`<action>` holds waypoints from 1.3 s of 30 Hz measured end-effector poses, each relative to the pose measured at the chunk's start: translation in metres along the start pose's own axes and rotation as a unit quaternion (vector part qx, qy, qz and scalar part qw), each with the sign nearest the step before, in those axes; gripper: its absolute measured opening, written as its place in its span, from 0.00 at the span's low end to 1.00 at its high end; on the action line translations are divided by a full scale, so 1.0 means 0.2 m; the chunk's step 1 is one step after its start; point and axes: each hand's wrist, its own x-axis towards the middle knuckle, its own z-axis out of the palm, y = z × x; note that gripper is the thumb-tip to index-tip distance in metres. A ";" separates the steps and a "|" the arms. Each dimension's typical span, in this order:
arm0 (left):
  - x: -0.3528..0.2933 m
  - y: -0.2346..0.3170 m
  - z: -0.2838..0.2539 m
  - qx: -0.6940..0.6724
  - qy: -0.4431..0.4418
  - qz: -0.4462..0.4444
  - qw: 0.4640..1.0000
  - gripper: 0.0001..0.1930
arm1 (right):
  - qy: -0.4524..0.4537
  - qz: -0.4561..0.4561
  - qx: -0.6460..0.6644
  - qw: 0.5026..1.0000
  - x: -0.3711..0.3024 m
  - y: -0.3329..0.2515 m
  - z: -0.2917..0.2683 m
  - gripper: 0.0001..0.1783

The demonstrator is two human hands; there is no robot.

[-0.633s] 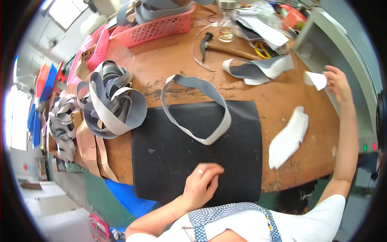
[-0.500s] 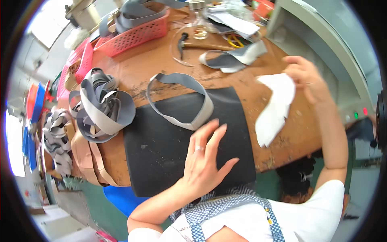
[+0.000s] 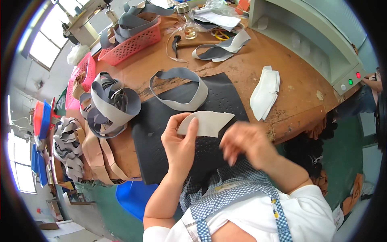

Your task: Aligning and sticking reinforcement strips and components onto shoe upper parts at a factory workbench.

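Observation:
My left hand (image 3: 179,139) pinches a flat, off-white curved cut piece (image 3: 206,124) between thumb and fingers, above the black mat (image 3: 161,137). Close to that piece's pointed right end is my right hand (image 3: 246,143), its fingers curled and smeared by motion; whether they grip anything is unclear. Beyond the held piece, a grey and off-white band loop (image 3: 197,97) stands on its edge on the mat. A stack of white curved pieces (image 3: 264,94) lies on the brown table to the right of the mat.
Left of the mat sits a heap of grey bands (image 3: 131,103), with tan strips (image 3: 92,149) hanging near the table edge. A pink basket (image 3: 135,42), a hammer (image 3: 176,45), a glass bottle (image 3: 188,24) and another band (image 3: 219,50) lie farther back. A grey-green machine housing (image 3: 314,52) borders the right.
My right hand has come from the white stack back toward the mat. My left hand has lifted and now holds an off-white piece. The stack lies flat on the table.

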 end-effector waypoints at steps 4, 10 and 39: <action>-0.12 -0.04 -0.05 -0.151 0.002 -0.104 0.983 0.11 | -0.092 0.205 0.344 0.912 0.01 0.32 0.11 0.28; -0.33 -0.11 -0.16 -0.126 -0.011 -0.163 0.978 0.12 | 0.064 0.047 0.355 0.931 0.17 0.38 -0.01 0.20; 0.09 -0.10 -0.10 -0.008 -0.173 -0.115 0.978 0.16 | 0.134 -0.162 -0.111 0.971 0.30 0.17 0.02 0.19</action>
